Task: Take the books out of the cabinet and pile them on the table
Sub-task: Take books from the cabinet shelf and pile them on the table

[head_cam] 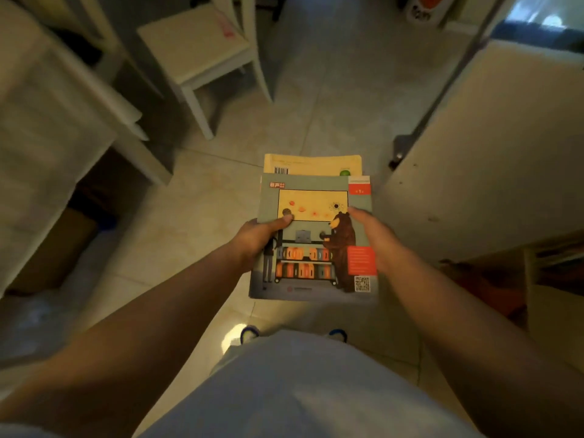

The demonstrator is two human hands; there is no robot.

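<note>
I am holding a small stack of books (313,238) in both hands out in front of my body, above the tiled floor (221,184) and touching no furniture. My left hand (257,238) grips the stack's left edge with the thumb curled over the top cover; my right hand (374,238) clasps the right edge, thumb lying on the cover and fingers wrapped underneath as far as I can tell. The top book shows a bear beside a shelf cart, and a yellow book (313,165) pokes out from beneath it on the far side. To the right of the stack stands the open cabinet door (489,153); to the left of the stack is the table (47,121), its top blurred, and beyond the stack sits a white chair (196,55). I judge this to be the carrying step: the books are out of the cabinet but not yet put down. The next move calls for turning left toward the table, keeping the stack level so the lower book does not slide out, and lowering it flat onto the top.
</note>
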